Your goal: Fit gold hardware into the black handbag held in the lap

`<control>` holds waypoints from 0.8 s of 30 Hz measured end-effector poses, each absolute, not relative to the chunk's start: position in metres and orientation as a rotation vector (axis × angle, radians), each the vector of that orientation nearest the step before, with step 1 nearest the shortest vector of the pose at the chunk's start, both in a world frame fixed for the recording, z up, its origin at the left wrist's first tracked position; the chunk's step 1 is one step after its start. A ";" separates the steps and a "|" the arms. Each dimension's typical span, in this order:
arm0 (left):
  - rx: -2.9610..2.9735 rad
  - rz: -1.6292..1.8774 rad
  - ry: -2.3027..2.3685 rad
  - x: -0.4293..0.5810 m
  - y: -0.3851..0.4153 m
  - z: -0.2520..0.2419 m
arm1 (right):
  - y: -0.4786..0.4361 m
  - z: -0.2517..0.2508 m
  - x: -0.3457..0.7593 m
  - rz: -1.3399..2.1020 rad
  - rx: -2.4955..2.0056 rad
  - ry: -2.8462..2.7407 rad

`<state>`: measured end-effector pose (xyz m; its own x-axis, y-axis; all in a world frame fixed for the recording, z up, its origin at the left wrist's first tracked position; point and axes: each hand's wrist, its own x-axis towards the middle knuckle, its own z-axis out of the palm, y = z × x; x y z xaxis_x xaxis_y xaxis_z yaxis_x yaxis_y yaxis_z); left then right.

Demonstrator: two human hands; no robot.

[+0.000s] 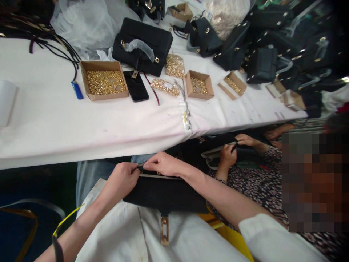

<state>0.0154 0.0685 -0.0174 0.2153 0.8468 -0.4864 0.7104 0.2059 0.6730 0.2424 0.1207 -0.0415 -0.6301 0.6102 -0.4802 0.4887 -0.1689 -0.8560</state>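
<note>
A black handbag (166, 193) lies across my lap with its flap toward me. From the flap hangs a gold metal clasp plate (164, 231) with a slot in it. My left hand (124, 180) is closed on the bag's far left edge, at a short black strap end (140, 166). Pinched fingers of my right hand (162, 164) meet the same strap from the other side. A small gold fitting (158, 173) shows under the right hand. The fingertips partly cover the strap, so its join to the bag is hidden.
On the white table (68, 127) stand a cardboard box of gold fittings (125, 91), a phone (139, 91), a blue lighter (77, 90) and a finished-looking black bag (143, 43). To my right, a co-worker's hands (228, 155) hold another black bag. More bags crowd the table's far right.
</note>
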 end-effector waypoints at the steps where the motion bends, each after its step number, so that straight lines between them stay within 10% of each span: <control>1: 1.537 0.183 1.529 0.015 0.068 -0.018 | 0.119 -0.042 0.241 1.918 -1.294 -1.960; 15: 1.539 0.196 1.488 0.016 0.062 -0.021 | 0.113 -0.035 0.242 1.748 -1.218 -2.115; 24: 1.543 0.224 1.459 0.019 0.070 -0.032 | 0.092 -0.008 0.235 0.812 -1.205 -2.700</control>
